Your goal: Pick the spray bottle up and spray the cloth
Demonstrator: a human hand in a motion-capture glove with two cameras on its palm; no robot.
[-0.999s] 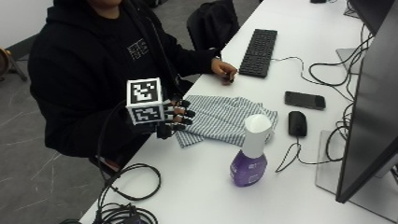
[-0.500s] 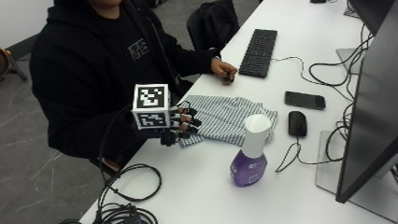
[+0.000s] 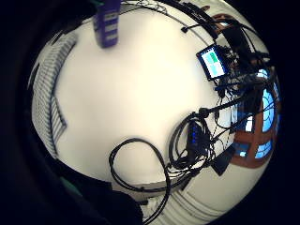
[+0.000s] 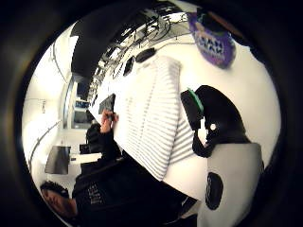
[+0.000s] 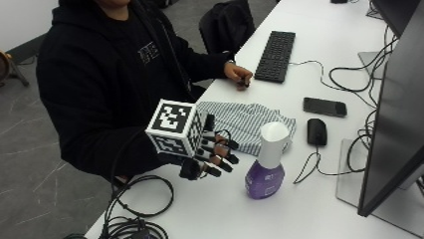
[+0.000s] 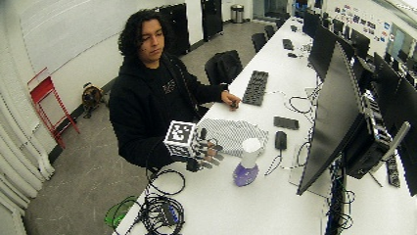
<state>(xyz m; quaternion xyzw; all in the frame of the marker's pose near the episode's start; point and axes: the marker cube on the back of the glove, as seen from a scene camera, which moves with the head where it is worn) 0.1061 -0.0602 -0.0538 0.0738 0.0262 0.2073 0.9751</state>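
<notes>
Purple plastic spray bottle [image 5: 265, 167] with white conical cap, label unreadable, upright on white bench [image 5: 318, 209]. Striped cloth [image 5: 246, 123] at its 11 o'clock. Gloved right hand [image 5: 209, 157] at 9 o'clock, fingers [image 5: 225, 152] outstretched, gripping nothing.

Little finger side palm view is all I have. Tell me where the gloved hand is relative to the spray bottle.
Observer: In the outside view the gloved right hand hangs above the table beside the spray bottle, with a gap between them.
Operator: Give me the finger state.
Observer: The fingers point toward the bottle, straight, holding nothing.
Operator: Report the bottle's pose.
Observer: It stands upright, white sprayer head on top, purple body below.
Operator: Now locate the cloth.
Observer: The striped cloth lies flat on the table just beyond the hand and bottle, toward the keyboard; the bare hand rests past it by the keyboard.
</notes>
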